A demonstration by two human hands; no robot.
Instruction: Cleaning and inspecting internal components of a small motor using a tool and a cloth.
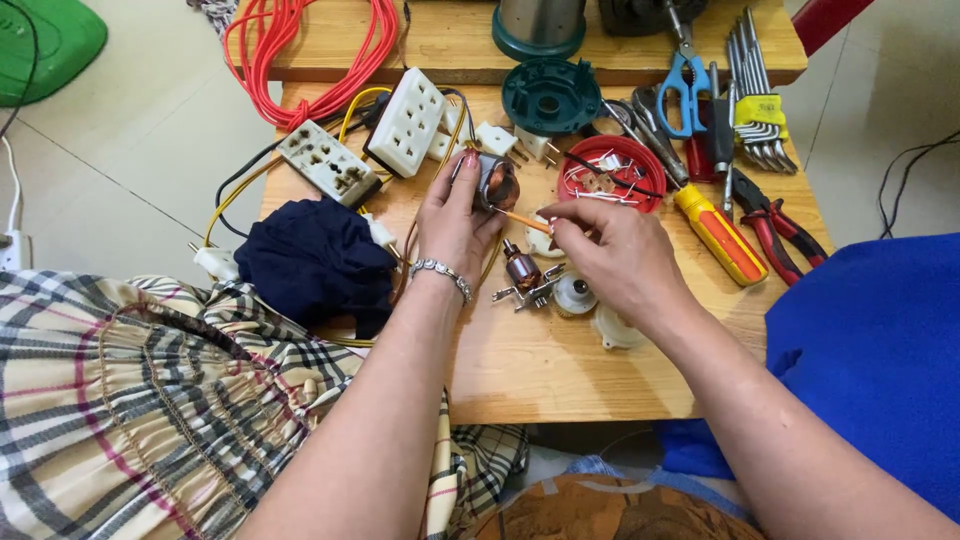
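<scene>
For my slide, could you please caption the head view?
Left hand holds a motor stator; right hand pinches its wire over a cluttered table.

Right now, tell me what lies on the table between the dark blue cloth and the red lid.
In the head view, the left hand holding a small motor part lies between the dark blue cloth and the red lid.
</scene>
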